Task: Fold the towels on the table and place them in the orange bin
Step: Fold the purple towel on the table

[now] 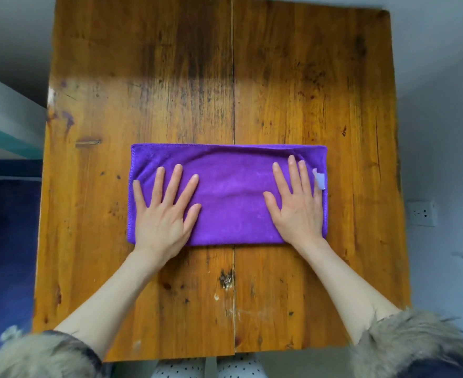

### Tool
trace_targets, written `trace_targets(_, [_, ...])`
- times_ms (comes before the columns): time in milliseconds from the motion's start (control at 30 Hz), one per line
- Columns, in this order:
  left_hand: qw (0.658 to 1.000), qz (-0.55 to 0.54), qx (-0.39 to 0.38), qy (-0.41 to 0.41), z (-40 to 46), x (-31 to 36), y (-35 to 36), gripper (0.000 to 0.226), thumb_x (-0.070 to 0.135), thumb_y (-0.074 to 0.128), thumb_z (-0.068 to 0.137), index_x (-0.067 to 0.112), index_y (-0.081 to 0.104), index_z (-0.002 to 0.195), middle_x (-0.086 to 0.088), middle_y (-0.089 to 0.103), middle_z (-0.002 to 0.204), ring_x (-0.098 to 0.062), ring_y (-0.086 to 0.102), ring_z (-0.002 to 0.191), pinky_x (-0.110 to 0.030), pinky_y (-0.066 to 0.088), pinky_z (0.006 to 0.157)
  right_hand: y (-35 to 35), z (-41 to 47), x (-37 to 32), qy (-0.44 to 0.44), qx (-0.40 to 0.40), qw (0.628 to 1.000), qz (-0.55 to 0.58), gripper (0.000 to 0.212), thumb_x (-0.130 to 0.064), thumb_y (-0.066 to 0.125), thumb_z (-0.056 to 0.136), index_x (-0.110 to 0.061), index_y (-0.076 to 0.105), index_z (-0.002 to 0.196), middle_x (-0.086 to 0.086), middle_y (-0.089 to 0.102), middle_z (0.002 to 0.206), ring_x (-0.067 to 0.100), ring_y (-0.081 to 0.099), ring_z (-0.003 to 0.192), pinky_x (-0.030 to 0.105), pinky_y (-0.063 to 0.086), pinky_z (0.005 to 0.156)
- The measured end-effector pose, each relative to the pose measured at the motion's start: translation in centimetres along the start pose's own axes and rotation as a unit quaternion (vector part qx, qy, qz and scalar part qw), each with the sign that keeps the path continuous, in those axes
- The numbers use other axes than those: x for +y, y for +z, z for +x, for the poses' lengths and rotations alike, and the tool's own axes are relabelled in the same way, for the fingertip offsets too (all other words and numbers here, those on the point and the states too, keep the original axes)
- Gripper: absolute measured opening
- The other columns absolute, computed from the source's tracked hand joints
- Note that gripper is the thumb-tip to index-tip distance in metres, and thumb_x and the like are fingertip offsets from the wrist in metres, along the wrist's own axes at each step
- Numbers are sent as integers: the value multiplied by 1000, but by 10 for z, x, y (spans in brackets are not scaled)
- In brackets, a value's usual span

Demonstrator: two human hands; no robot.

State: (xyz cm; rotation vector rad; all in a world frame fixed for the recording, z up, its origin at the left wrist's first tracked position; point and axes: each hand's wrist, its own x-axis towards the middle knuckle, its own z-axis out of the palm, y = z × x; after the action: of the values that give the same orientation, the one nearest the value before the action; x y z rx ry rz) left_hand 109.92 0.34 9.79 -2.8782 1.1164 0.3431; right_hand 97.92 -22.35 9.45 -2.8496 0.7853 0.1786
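The left hand and right hand are lying flat, fingers spread, pressing the purple towel beneath them onto the bench. Smoothing outward toward each short edge should flatten creases before the next fold; no bin is showing.

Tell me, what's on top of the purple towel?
Two flat hands: the left hand and right hand press on the purple towel. A pale tag shows by its right edge. The cloth under the palms is hidden.
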Motion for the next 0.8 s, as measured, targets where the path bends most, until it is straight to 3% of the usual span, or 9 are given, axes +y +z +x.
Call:
trace_targets(133, [993,-71,27,-86,-20,-35,-6,54,37,24,96,19,24,147,-12,16,156,-31,7,144,-61,2,109,-4,-5,-6,11,-5,1000,15,61,-49,20,94,-22,22,149,8,14,157,28,8,146,46,4,116])
trace_targets(200, [974,-153,82,-144,-26,-41,-14,51,30,31,97,11,29,145,-17,27,151,-34,18,141,-56,14,111,-6,-10,-20,-1,-3,1000,23,61,-48,21,93,-22,20,149,6,13,158,26,5,146,48,0,115])
trace_targets(300, [936,-216,138,-240,-25,-40,-22,37,23,43,97,6,47,129,-20,48,127,-36,39,120,-50,32,98,-6,-15,-48,-51,1,998,34,60,-47,27,93,-23,24,148,7,17,157,25,9,146,55,5,115])
trace_targets(400, [915,-244,106,-304,-12,-38,-25,33,30,47,95,5,55,116,-20,52,118,-38,40,113,-48,31,92,-2,-8,-77,-98,15,995,32,59,-47,33,91,-23,33,145,8,25,154,28,17,144,59,12,113])
trace_targets(533, [904,-257,41,-340,-2,-36,-28,41,37,51,93,5,52,119,-20,48,124,-36,37,118,-47,29,96,6,6,-101,-101,21,995,15,60,-50,35,89,-24,37,143,8,28,154,29,21,143,61,11,111])
trace_targets(800, [888,-270,-25,-371,8,-42,-34,42,43,57,88,9,58,113,-16,46,125,-35,35,123,-47,28,99,-1,45,-89,-75,-5,997,-30,63,-53,17,90,-29,24,147,5,18,157,25,12,145,57,2,114])
